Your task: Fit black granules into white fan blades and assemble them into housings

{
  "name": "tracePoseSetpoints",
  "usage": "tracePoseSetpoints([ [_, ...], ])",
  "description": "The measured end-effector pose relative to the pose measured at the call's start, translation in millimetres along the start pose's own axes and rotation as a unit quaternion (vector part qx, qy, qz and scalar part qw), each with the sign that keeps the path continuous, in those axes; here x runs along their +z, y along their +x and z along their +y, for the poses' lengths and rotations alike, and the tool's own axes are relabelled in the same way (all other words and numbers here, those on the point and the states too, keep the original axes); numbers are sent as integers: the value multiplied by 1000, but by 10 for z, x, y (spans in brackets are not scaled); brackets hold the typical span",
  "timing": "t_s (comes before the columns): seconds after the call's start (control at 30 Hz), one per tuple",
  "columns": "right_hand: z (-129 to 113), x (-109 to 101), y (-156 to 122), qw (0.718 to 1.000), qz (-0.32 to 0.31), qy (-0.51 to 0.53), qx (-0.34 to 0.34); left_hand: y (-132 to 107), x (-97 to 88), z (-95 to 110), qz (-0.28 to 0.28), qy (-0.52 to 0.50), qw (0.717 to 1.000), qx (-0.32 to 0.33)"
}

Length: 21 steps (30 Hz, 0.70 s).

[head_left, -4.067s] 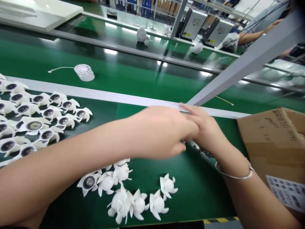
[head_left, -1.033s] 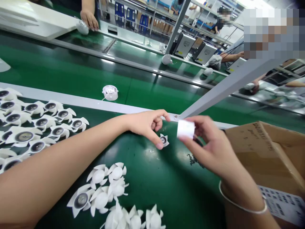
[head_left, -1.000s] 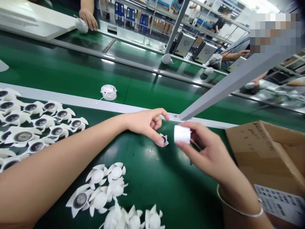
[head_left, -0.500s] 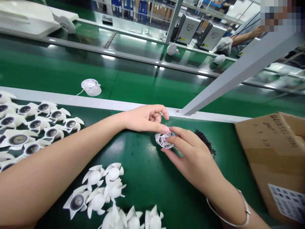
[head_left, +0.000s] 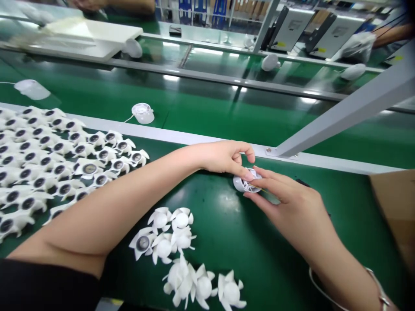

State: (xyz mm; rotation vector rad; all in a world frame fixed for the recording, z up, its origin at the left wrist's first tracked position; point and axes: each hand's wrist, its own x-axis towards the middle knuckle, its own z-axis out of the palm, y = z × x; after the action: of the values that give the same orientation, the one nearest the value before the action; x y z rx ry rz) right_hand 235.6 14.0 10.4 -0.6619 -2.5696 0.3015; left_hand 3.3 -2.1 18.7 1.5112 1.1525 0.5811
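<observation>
The white fan frame (head_left: 246,185) is half hiding under fingertips over the green mat (head_left: 227,242). The right hand (head_left: 292,209) is pinching it, fingers nearly straight; the left hand (head_left: 227,157) is curling, one fingertip touching it, grip unclear. A cardboard box (head_left: 397,207) is running off the right edge. Fan blades (head_left: 181,242) are lying nearby, a conveyor belt (head_left: 210,108) behind. Machine labels (head_left: 279,43) are blurring unreadably.

A small white fan housing (head_left: 247,185) is gripped on the green mat (head_left: 259,250) by fingertips of the left hand (head_left: 227,157) and right hand (head_left: 287,205). White fan blades (head_left: 65,149) are laid in rows at the left, with a loose heap (head_left: 177,242) nearer
</observation>
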Motion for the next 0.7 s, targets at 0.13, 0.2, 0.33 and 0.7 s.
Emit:
tracePoseSetpoints([
  [0.13, 40, -30, 17, 1000, -11, 1, -18, 2, 13, -64, 12, 19, 1000, 5],
  [0.2, 49, -66, 3, 998, -37, 19, -46, -32, 16, -45, 35, 27, 999, 4],
  [0.33, 87, -95, -27, 984, -123, 80, -100, -279, 30, 340, 167, 60, 984, 29],
  [0.7, -149, -287, -247, 984, -70, 114, -119, -1470, 263, 1634, 243, 360, 897, 79],
])
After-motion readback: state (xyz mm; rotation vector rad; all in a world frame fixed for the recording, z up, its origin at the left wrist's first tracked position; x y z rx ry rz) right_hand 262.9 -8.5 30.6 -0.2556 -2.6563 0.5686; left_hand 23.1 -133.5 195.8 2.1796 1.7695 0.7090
